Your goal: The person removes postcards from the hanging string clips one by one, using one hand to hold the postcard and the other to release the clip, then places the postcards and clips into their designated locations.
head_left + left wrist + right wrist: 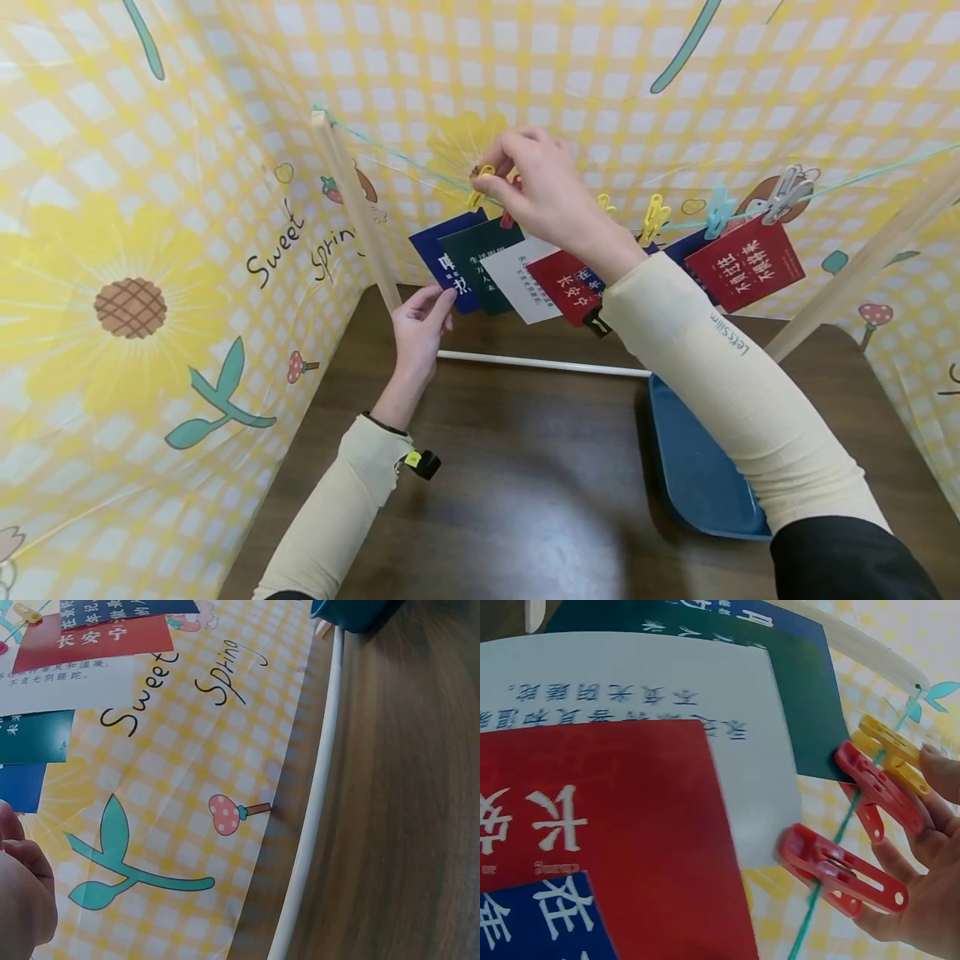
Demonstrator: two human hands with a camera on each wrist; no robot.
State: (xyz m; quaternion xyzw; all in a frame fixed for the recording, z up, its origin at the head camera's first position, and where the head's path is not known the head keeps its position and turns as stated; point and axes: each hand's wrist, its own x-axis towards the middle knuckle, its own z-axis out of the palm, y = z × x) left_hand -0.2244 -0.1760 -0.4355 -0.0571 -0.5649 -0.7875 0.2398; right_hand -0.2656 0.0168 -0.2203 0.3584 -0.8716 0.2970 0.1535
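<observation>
My right hand pinches a yellow clothespin at the green line, at the top edge of a blue card. In the right wrist view, its thumb and fingers lie along the yellow clothespin, beside a red clothespin. My left hand holds the blue card by its lower left edge, between thumb and fingers. Overlapping it to the right hang a dark green card, a white card and a red card.
The line runs between two wooden posts. Farther right hang another red card and yellow, blue and clear clothespins. A white rod crosses the brown table, and a blue tray sits under my right forearm.
</observation>
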